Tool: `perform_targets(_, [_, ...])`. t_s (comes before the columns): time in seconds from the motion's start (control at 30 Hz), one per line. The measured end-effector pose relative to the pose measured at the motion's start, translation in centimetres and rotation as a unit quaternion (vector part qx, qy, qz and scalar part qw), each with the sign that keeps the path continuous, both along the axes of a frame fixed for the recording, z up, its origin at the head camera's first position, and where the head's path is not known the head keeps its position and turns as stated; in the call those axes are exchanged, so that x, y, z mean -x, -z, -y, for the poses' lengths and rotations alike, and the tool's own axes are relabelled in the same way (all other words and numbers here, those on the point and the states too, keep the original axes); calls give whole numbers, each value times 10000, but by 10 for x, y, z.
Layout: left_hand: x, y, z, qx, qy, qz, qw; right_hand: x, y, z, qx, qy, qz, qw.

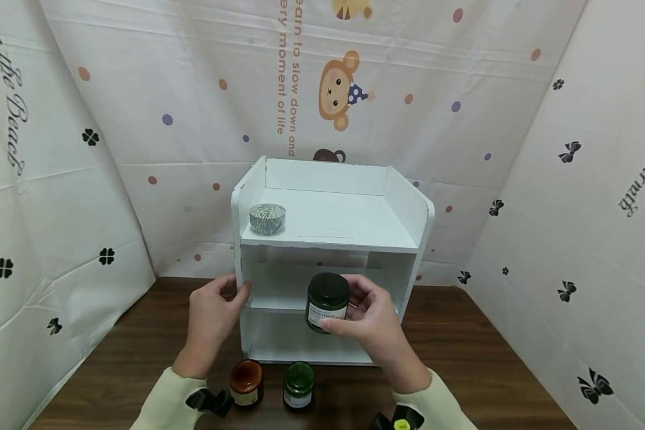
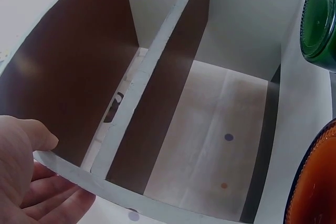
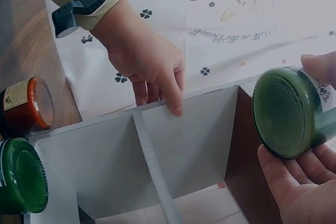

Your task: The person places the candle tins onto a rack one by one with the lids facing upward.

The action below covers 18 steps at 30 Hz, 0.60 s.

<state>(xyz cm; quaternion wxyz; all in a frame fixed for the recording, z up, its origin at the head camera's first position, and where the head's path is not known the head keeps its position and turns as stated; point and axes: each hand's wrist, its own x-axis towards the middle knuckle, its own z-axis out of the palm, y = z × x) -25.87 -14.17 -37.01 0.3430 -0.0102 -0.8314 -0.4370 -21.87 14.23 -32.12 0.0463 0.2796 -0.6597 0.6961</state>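
Observation:
My right hand holds a dark green candle jar with a black lid and a white label. The jar is in the air in front of the white shelf unit, about level with its lower board; its round glass base shows in the right wrist view. With thumb inside and fingers outside, my left hand grips the edge of the unit's left side panel. In front of the unit stand an amber candle jar and a green candle jar, side by side.
On the top board's left front sits a small round patterned tin. The unit stands on a dark wood table. Printed white sheets hang behind it and on both sides.

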Motion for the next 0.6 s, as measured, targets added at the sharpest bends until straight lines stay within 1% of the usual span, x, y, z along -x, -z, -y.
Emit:
perform_targets(0.2, [0,1,1,-3,-8,59,10000,1,-8,2,-70,-46,-86,9999])
perform_targets(0.43, [1,1,1,13,2,29,10000,1,-17,4,-164,-91,-11,9998])
perform_targets(0.6, [1,1,1,2,17,15,10000,1,-23,4,-264,-48,17,9996])
